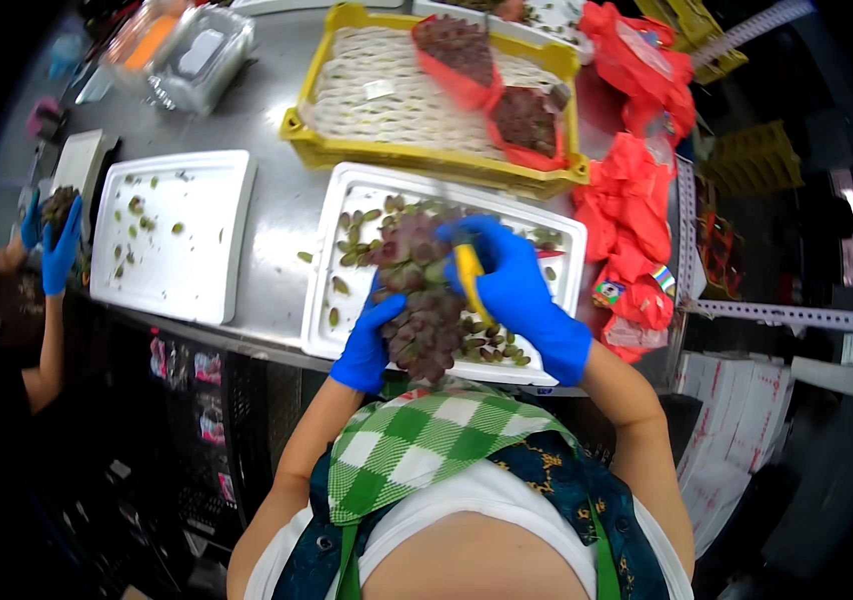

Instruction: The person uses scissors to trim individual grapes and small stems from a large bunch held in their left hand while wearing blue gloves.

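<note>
The left hand [371,338] holds grapes [421,318], which hide some fingers; the right hand [515,287] clasps a yellow tool [469,277], its tip unclear.

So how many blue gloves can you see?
4: one on the wearer's left hand, one on the right hand, and one on each of a co-worker's hands at far left.

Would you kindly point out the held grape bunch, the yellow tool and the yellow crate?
Held grape bunch [423,325]: head view, on the grapes at its lower middle.
Yellow tool [468,272]: head view, on its yellow part.
Yellow crate [407,162]: head view, on its near wall.
</note>
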Demonstrator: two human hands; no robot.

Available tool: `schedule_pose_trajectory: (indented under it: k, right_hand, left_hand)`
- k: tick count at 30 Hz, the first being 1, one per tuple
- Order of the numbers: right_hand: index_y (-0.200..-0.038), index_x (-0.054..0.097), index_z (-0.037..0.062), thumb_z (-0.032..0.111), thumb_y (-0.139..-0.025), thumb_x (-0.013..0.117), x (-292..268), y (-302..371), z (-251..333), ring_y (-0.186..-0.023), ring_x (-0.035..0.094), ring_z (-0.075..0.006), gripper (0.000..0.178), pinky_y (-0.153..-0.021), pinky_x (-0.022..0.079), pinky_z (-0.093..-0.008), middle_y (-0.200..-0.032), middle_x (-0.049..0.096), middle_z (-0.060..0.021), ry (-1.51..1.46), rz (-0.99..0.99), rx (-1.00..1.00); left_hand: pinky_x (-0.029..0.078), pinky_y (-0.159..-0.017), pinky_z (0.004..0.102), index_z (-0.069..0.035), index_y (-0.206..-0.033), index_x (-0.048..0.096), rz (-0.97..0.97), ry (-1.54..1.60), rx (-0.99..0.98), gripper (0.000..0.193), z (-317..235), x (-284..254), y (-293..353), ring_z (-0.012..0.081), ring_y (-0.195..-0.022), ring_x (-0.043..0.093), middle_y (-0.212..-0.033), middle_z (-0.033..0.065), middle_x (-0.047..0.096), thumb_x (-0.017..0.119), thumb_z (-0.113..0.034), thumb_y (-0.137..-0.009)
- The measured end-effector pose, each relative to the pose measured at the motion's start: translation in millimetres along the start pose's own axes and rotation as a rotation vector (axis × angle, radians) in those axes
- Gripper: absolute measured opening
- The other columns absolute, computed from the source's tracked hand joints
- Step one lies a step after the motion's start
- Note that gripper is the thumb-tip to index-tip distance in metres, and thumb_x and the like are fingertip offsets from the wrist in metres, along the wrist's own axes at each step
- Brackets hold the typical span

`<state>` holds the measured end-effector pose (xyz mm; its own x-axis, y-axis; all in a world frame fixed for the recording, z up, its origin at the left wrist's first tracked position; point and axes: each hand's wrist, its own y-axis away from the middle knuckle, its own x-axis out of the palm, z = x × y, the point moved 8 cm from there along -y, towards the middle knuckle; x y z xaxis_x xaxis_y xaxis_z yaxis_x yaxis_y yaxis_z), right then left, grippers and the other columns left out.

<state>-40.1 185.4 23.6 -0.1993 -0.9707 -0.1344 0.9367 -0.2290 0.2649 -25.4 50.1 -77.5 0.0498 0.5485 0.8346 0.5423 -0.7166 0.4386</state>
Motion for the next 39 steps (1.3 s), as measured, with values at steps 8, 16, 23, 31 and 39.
schedule_pose_trajectory:
  k: [8, 16, 23, 31, 39]
  right_hand:
    - [-0.110, 0.052, 0.0101, 0.004, -0.071, 0.063, -38.1, 12.2, 47.2, -0.074, 0.054, -0.0145, 0.042, -0.064, 0.045, -0.0264, -0.084, 0.056, -0.0043, 0.721, 0.065, -0.360]
    - [-0.112, 0.050, 0.0116, 0.015, -0.065, 0.065, -21.8, 28.0, 47.5, -0.067, 0.054, -0.0255, 0.050, -0.057, 0.043, -0.0354, -0.077, 0.052, -0.0089, 1.445, 0.225, -0.402]
    - [-0.106, 0.050, 0.0056, 0.011, -0.065, 0.060, -6.1, 31.2, 52.2, -0.065, 0.054, -0.0239, 0.043, -0.054, 0.042, -0.0344, -0.074, 0.051, -0.0101, 1.653, 0.203, -0.449]
    - [-0.093, 0.054, 0.0065, 0.011, -0.068, 0.054, -1.2, 35.5, 55.9, -0.058, 0.054, -0.0233, 0.025, -0.049, 0.041, -0.0347, -0.065, 0.051, -0.0086, 1.642, 0.064, -0.589]
    - [-0.054, 0.058, 0.0109, 0.016, -0.054, 0.058, -18.8, 37.2, 38.8, -0.052, 0.051, -0.0256, 0.006, -0.044, 0.035, -0.0362, -0.055, 0.051, -0.0085, 1.396, -0.032, -0.701]
  left_hand:
    - [0.045, -0.086, 0.0334, -0.002, -0.119, 0.040, -0.025, 0.100, 0.039, 0.042, -2.2, -6.5, 1.2, 0.0222, -0.101, 0.053, -0.110, 0.0145, 0.053, 0.050, -0.011, -0.079]
    - [0.046, -0.085, 0.0351, -0.008, -0.127, 0.030, -0.010, 0.046, 0.063, 0.053, -4.2, -1.8, -2.0, 0.0254, -0.103, 0.052, -0.115, 0.0139, 0.048, 0.051, -0.008, -0.078]
    - [0.043, -0.088, 0.0461, -0.004, -0.127, 0.029, -0.018, -0.176, 0.156, 0.057, -9.4, 1.8, 0.1, 0.0325, -0.107, 0.048, -0.119, 0.0199, 0.044, 0.052, -0.018, -0.077]
    - [0.046, -0.085, 0.0375, -0.006, -0.126, 0.030, -0.016, -0.126, 0.095, 0.057, -10.5, -7.1, -4.1, 0.0282, -0.105, 0.051, -0.116, 0.0158, 0.047, 0.050, -0.007, -0.073]
    - [0.042, -0.087, 0.0408, -0.009, -0.128, 0.032, -0.105, -0.236, 0.002, 0.052, 1.3, -29.0, -20.0, 0.0290, -0.105, 0.049, -0.119, 0.0139, 0.047, 0.048, -0.026, -0.081]
